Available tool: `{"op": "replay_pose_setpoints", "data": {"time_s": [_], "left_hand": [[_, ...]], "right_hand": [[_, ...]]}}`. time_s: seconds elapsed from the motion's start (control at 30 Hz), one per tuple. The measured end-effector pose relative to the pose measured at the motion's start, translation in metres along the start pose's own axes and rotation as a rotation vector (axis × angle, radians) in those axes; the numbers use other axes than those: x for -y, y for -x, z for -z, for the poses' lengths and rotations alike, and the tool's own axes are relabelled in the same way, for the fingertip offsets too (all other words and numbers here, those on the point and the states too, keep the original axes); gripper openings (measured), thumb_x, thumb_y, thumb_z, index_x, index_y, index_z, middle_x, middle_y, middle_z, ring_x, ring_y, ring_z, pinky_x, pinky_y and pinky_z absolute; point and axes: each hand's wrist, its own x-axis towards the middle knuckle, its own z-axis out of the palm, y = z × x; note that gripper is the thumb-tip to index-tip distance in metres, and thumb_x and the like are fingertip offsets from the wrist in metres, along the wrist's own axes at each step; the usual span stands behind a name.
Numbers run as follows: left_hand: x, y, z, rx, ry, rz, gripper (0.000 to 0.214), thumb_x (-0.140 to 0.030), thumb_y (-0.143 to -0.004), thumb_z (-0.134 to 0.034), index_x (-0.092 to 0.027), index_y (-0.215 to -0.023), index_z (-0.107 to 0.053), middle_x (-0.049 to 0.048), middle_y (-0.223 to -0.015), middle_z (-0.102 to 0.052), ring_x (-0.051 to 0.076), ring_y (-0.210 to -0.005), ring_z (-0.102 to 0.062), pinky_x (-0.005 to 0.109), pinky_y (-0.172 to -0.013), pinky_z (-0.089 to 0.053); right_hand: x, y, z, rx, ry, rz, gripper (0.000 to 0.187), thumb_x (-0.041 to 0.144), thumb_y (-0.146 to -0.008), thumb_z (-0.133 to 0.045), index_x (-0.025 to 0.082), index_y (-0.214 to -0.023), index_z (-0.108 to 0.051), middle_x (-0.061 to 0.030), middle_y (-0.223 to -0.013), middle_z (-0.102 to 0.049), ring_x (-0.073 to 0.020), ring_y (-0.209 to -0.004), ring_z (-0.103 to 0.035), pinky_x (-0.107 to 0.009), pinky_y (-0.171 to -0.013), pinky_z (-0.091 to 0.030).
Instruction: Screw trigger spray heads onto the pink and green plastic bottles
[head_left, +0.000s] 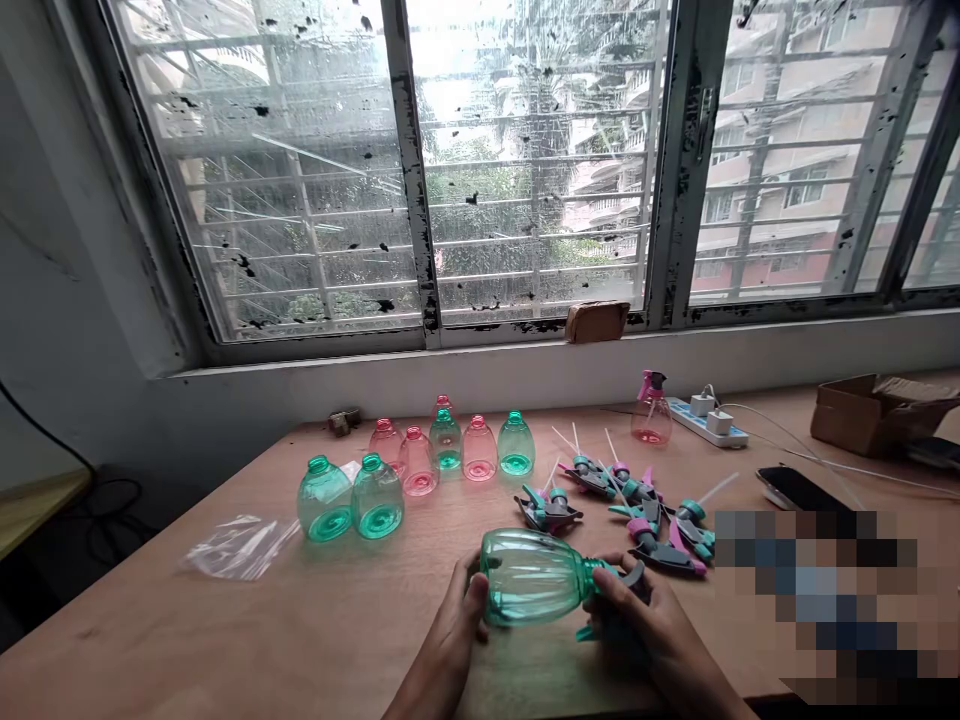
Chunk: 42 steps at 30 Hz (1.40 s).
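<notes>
Above the worktop's near edge, your left hand is clamped round the base of the green bottle, held sideways with its long axis running left to right. Its neck points to your right hand, which is closed on a spray head there; whether they are joined is hidden. Beyond lie loose spray heads, with upright bottles to their left toward the far edge.
</notes>
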Motion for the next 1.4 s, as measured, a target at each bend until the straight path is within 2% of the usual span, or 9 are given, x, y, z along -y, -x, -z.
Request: {"op": "replay_pose_setpoints", "data": {"time_s": [0.1, 0.2, 0.43, 0.57, 0.7, 0.83, 0.93, 1.17, 1.4], "left_hand": [[0.004, -0.002, -0.017, -0.062, 0.048, 0.034, 0.089, -0.08, -0.08, -0.046, -0.015, -0.14, -0.04, 0.0013, -0.078, -0.061, 0.018, -0.065, -0.057, 0.029, -0.067, -0.046], [0.007, -0.004, -0.036, -0.108, 0.109, 0.069, 0.09, -0.081, -0.082, -0.039, -0.015, -0.143, -0.035, 0.0001, -0.076, -0.059, 0.018, -0.063, -0.057, 0.03, -0.067, -0.047], [0.001, -0.007, -0.07, -0.188, 0.175, 0.087, 0.077, -0.074, -0.086, -0.043, -0.019, -0.141, -0.041, 0.005, -0.099, -0.067, 0.018, -0.072, -0.06, 0.028, -0.074, -0.049], [-0.006, -0.006, -0.08, -0.243, 0.192, 0.055, 0.071, -0.07, -0.089, -0.043, -0.019, -0.139, -0.043, 0.0087, -0.113, -0.067, 0.024, -0.092, -0.064, 0.03, -0.082, -0.048], [-0.007, -0.006, -0.082, -0.267, 0.19, 0.036, 0.069, -0.068, -0.089, -0.045, -0.019, -0.138, -0.044, 0.0118, -0.127, -0.063, 0.028, -0.106, -0.062, 0.031, -0.088, -0.047], [-0.002, -0.006, -0.081, -0.258, 0.205, 0.01, 0.073, -0.07, -0.088, -0.045, -0.019, -0.14, -0.042, 0.0131, -0.132, -0.061, 0.03, -0.108, -0.063, 0.033, -0.089, -0.047], [0.0, -0.008, -0.08, -0.252, 0.198, 0.018, 0.078, -0.071, -0.088, -0.043, -0.018, -0.145, -0.036, 0.0143, -0.132, -0.06, 0.031, -0.11, -0.063, 0.034, -0.089, -0.047], [0.001, -0.006, -0.08, -0.247, 0.214, 0.001, 0.08, -0.072, -0.087, -0.045, -0.017, -0.144, -0.037, 0.0143, -0.133, -0.06, 0.03, -0.108, -0.064, 0.031, -0.085, -0.049], [-0.004, -0.008, -0.071, -0.158, 0.258, 0.022, 0.069, -0.063, -0.091, -0.046, -0.018, -0.142, -0.038, 0.0149, -0.129, -0.062, 0.029, -0.099, -0.067, 0.034, -0.079, -0.052]], "right_hand": [[0.001, 0.0, 0.0, -0.007, -0.005, 0.016, 0.037, 0.047, -0.072, -0.082, 0.016, -0.087, -0.067, 0.0006, -0.058, -0.07, -0.0158, -0.051, -0.062, -0.028, -0.052, -0.054], [0.002, 0.0, 0.002, -0.026, 0.006, 0.036, 0.037, 0.047, -0.073, -0.082, 0.017, -0.087, -0.066, 0.0003, -0.06, -0.072, -0.0157, -0.052, -0.064, -0.026, -0.052, -0.054], [0.011, 0.001, 0.009, -0.124, -0.047, 0.045, 0.033, 0.042, -0.075, -0.083, 0.019, -0.089, -0.065, 0.004, -0.06, -0.069, -0.0142, -0.057, -0.063, -0.023, -0.054, -0.058], [0.012, 0.001, 0.012, -0.104, -0.041, 0.037, 0.029, 0.041, -0.078, -0.081, 0.02, -0.088, -0.065, 0.0044, -0.062, -0.068, -0.0138, -0.059, -0.063, -0.023, -0.056, -0.06], [0.007, -0.002, 0.017, -0.096, -0.058, 0.017, 0.028, 0.04, -0.077, -0.082, 0.022, -0.09, -0.065, 0.0063, -0.064, -0.069, -0.0132, -0.058, -0.064, -0.021, -0.057, -0.06], [0.002, -0.005, 0.022, -0.108, -0.059, -0.013, 0.03, 0.04, -0.072, -0.085, 0.024, -0.088, -0.066, 0.0065, -0.063, -0.07, -0.0157, -0.057, -0.065, -0.025, -0.056, -0.062], [0.001, -0.007, 0.024, -0.104, -0.061, -0.022, 0.03, 0.041, -0.07, -0.086, 0.024, -0.085, -0.067, 0.0065, -0.061, -0.069, -0.015, -0.055, -0.064, -0.024, -0.054, -0.061], [0.0, -0.008, 0.026, -0.097, -0.066, -0.022, 0.031, 0.041, -0.072, -0.086, 0.022, -0.087, -0.066, 0.0044, -0.062, -0.069, -0.0147, -0.057, -0.065, -0.023, -0.055, -0.061], [0.001, -0.006, 0.025, -0.094, -0.05, -0.027, 0.032, 0.041, -0.071, -0.086, 0.021, -0.088, -0.067, 0.0033, -0.062, -0.071, -0.0166, -0.058, -0.067, -0.024, -0.054, -0.059]]}}
